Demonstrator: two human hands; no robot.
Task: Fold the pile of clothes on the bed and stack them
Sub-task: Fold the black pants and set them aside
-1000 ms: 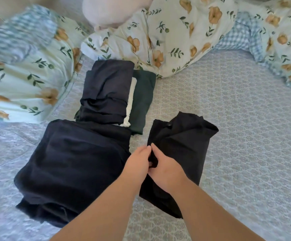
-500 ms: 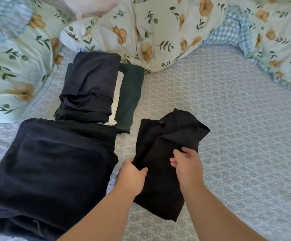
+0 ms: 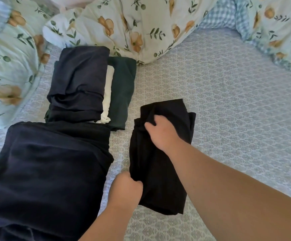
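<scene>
A small black garment [image 3: 158,164] lies folded on the patterned bed sheet [image 3: 228,105] in front of me. My left hand [image 3: 126,188] pinches its near left edge. My right hand [image 3: 162,131] grips its upper part, fingers curled into the cloth near the far end. To the left sits a large folded navy garment [image 3: 49,173]. Behind that is a stack with a navy piece [image 3: 78,84] on top, a white piece [image 3: 107,94] and a dark green piece [image 3: 122,91] under it.
A floral duvet [image 3: 132,23] is bunched along the far side of the bed and a floral pillow [image 3: 7,66] lies at the left. Bare sheet stretches to the right of the black garment.
My hands have moved apart along the black garment: the right one went up toward its far end, the left one down to its near edge. The garment now lies narrower and more folded.
</scene>
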